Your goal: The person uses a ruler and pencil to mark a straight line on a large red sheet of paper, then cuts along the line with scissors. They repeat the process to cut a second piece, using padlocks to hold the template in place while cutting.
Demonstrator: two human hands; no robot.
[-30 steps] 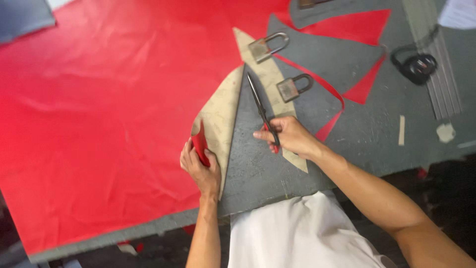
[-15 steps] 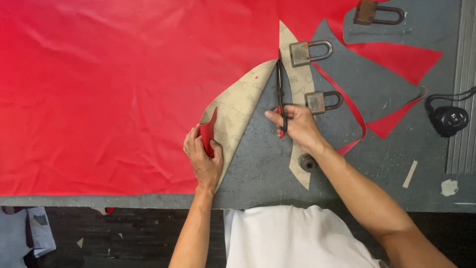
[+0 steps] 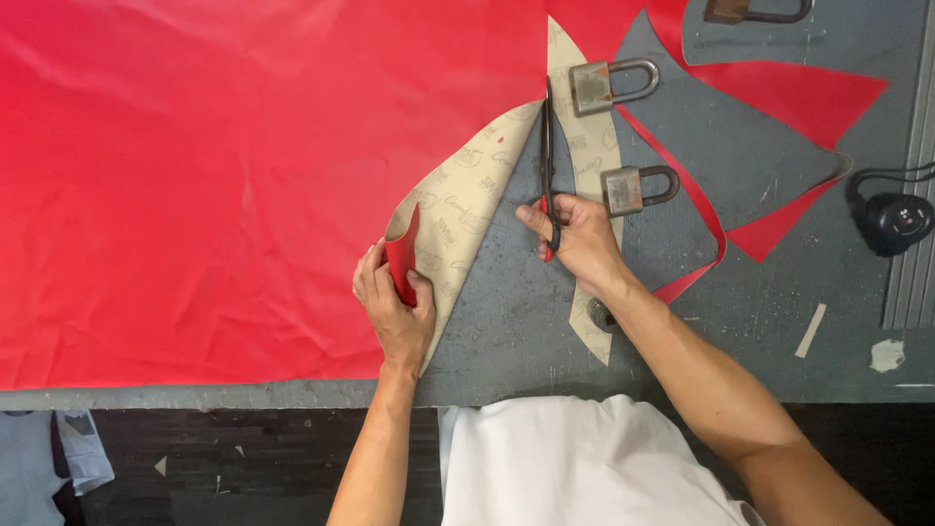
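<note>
A large red sheet (image 3: 224, 166) with a beige backing covers the left of a grey table (image 3: 526, 321). My right hand (image 3: 575, 239) grips black scissors (image 3: 547, 156) whose blades point away from me into the cut at the sheet's edge. My left hand (image 3: 394, 302) pinches the folded-back flap (image 3: 458, 209) of the sheet, its beige underside turned up. A narrow beige pattern strip (image 3: 589, 146) lies just right of the scissors, running under my right hand.
Two metal padlocks (image 3: 609, 83) (image 3: 635, 187) rest on the pattern strip and a third (image 3: 750, 10) lies at the top edge. Red offcuts (image 3: 799, 97) lie on the right. A black corded device (image 3: 896, 219) sits by the right edge.
The scissors have advanced farther up along the cut in the red sheet. My left hand still holds the flap, folded back a little more. The view has shifted.
</note>
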